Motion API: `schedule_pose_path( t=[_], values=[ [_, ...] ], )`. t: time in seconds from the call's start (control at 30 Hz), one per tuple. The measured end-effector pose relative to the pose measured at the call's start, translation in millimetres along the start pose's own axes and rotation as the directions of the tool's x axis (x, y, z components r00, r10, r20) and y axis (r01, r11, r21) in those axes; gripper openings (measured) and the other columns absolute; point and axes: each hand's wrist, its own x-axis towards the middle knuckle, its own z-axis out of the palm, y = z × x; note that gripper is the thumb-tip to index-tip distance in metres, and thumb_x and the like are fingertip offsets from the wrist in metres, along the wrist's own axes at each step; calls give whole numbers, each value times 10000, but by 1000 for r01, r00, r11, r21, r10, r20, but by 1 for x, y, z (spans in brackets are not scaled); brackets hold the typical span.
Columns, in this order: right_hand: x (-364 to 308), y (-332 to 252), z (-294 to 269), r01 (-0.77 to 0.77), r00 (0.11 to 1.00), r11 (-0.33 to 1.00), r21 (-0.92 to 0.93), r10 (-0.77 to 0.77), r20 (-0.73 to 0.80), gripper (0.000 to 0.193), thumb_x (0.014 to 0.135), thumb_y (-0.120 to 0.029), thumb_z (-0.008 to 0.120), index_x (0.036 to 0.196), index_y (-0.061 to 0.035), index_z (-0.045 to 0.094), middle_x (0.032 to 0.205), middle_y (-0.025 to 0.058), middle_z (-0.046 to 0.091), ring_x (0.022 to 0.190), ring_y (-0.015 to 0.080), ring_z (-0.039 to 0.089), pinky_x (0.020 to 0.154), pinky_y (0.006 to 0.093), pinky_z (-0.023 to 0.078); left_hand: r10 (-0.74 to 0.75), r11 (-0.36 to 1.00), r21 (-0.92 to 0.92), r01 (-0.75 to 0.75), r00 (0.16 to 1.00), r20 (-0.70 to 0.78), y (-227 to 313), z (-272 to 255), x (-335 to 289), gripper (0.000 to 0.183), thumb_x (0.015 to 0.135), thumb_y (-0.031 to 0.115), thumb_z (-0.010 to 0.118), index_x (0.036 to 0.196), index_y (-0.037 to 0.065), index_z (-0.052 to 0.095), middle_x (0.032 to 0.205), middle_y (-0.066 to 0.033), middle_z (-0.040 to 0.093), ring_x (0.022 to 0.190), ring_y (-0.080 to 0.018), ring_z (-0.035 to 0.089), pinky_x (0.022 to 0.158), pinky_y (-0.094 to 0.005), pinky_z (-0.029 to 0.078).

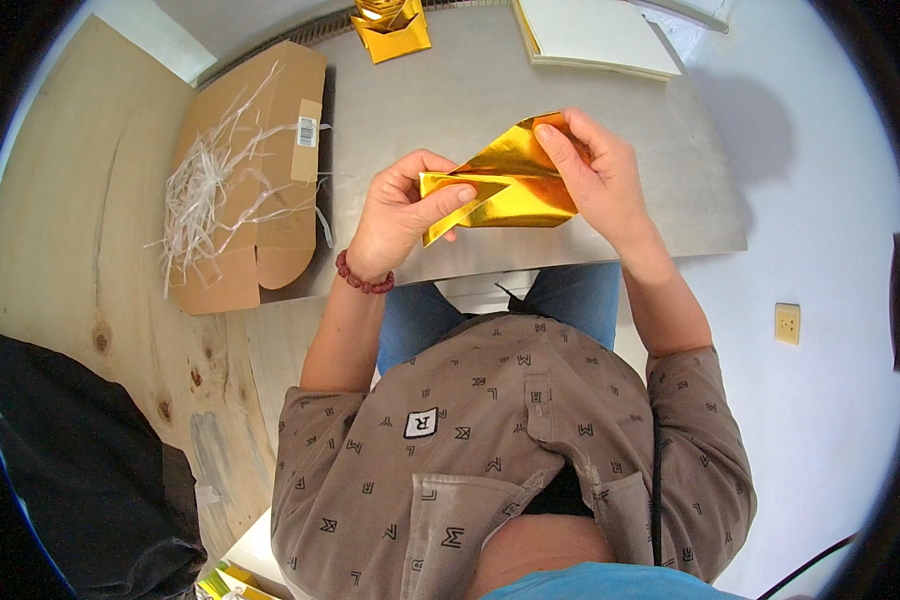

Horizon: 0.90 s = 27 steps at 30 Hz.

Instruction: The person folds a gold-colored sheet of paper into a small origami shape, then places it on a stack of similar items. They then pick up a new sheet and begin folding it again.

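Left hand [395, 212] pinches the folded end of the metallic gold paper [532, 205], thumb on top; the right hand [604, 182] grips its opposite end. The paper spans between both hands, over the grey surface [420, 110]. Uneven pulling by the right hand could skew or tear it; slack left-thumb pressure might let the fold spring open.

Left hand [400, 210], right hand [608, 180]: we lose some fingertips behind the gold sheet [530, 203].
Gold pieces [395, 42]: cropped above, at the far edge of the desk [420, 115].
White stack [600, 38]: cropped, by the far right corner.
Jeans [582, 300]: we lose them under the near edge.
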Motion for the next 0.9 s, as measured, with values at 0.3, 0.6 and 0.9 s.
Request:
schedule_pose_path(
  t=[0.3,0.6,0.9],
  values=[
    [-10,-11,-11,127,967,959,255,-177,183,196,990,-190,672,1113,-52,738,1011,98,746,908,213,696,822,336,548,82,970,237,-52,989,-122,7,-2,1,119,971,62,720,1085,32,704,919,11,692,765,-39,615,639,-213,535],
    [-4,-16,0,-81,898,995,57,48,438,155,971,-133,720,1060,-6,722,923,38,725,867,103,652,815,269,523,117,953,275,-128,992,57,16,16,-5,169,976,-5,690,1145,-8,686,1001,-5,707,889,-52,662,800,-212,560],
    [-3,-15,-3,-56,914,998,42,34,404,130,966,-126,728,1013,-5,719,878,24,710,838,97,637,793,265,518,115,923,355,-148,987,113,24,21,-5,152,983,45,707,1130,5,698,951,21,695,837,-27,619,736,-196,513]
  ],
)
